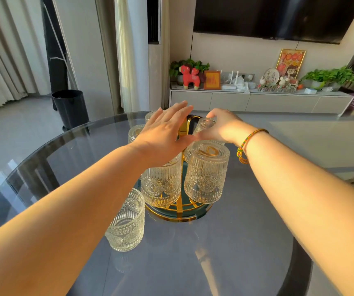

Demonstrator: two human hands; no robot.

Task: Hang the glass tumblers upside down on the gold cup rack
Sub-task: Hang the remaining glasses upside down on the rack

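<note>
The right hand [218, 127] has its grip closed over the base of an upturned tumbler [205, 124] at the far side of the gold rack [180, 212], fingers curled over the top and thumb toward the near side. The glass looks tilted, its mouth pointing down toward the rack's centre; whether it is already seated on a peg is hidden behind the hand. The left hand [163, 133] is flat and open, fingers spread, holding nothing, hovering over the rack's top just beside the handle loop [190, 122].

Two tumblers already hang mouth-down on the near side: one at about 7 o'clock [161, 184] and one at about 5 o'clock [206, 171]. Loose glasses wait on the surface [236, 242]: one upright near the rack's 8 o'clock [127, 223], and two more at roughly 10 and 11 o'clock [134, 133], partly hidden by the left hand.

To do this step well, I would keep the grip on the base only and lower the glass along the peg's line, not sideways, since the hung neighbours stand close and glass on glass chips easily. The open left hand would serve best steadying the handle so the rack cannot rock or slide on the smooth glass surface. Release only once the tumbler's weight sits on the peg.
</note>
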